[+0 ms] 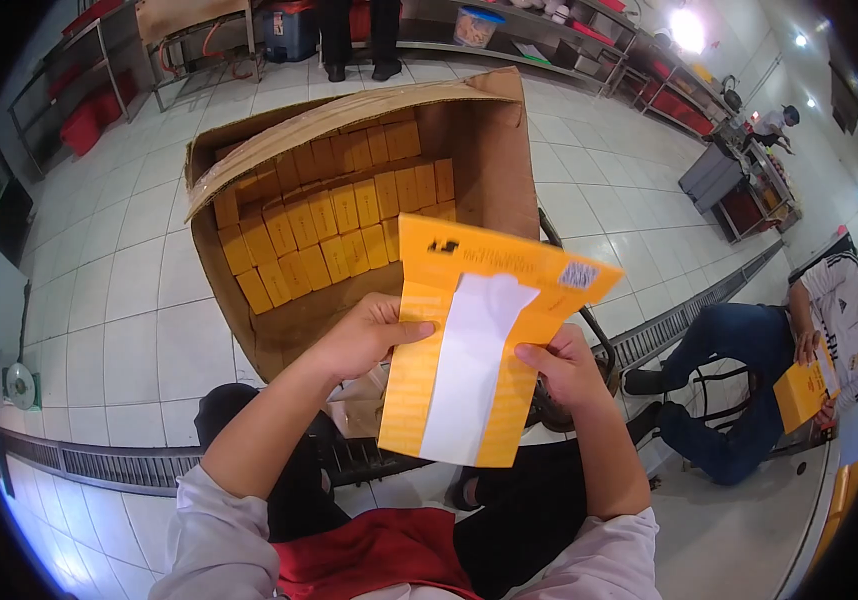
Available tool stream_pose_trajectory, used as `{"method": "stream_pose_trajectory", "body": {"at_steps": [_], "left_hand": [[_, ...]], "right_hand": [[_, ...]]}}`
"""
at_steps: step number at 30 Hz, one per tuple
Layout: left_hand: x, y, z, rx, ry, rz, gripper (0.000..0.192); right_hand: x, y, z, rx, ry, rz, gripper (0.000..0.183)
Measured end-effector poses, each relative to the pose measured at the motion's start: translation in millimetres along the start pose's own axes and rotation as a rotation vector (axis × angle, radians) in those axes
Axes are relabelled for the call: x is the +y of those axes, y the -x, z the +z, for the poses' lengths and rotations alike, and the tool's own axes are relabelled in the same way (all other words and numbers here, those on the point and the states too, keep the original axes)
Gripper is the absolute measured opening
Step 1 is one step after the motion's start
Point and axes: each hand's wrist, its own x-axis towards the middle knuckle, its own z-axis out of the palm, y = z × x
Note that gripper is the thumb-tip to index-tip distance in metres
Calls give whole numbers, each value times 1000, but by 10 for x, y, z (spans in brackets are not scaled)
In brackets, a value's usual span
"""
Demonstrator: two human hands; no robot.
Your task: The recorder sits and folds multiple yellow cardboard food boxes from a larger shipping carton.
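Observation:
A yellow printed piece of paper packaging (408,367) is held up in front of my lap, one side edge in each hand. My left hand (373,334) pinches its left edge, thumb on top. At the right edge, my right hand (560,367) grips it the same way. Down its middle runs a white strip (463,367) between the two yellow sides. The upper flap bears a dark logo, writing and a printed code. Behind it, an open cardboard box (500,157) holds rows of small yellow cartons (331,214). The packaging hides the box's lower right part.
At the right, a seated person (744,382) holds a similar yellow piece (800,394). A white table surface (736,517) lies at lower right. Drain grates (121,465) cross the tiled floor. Metal shelving (504,60) and a standing person's legs (360,37) are at the back.

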Motion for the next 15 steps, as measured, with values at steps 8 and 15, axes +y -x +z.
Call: {"method": "stream_pose_trajectory", "body": {"at_steps": [8, 15], "left_hand": [[49, 40, -29, -165, 138, 86, 23], [102, 61, 236, 36, 114, 76, 40]], "right_hand": [[11, -71, 123, 23, -191, -58, 18], [90, -154, 187, 423, -36, -187, 21]]}}
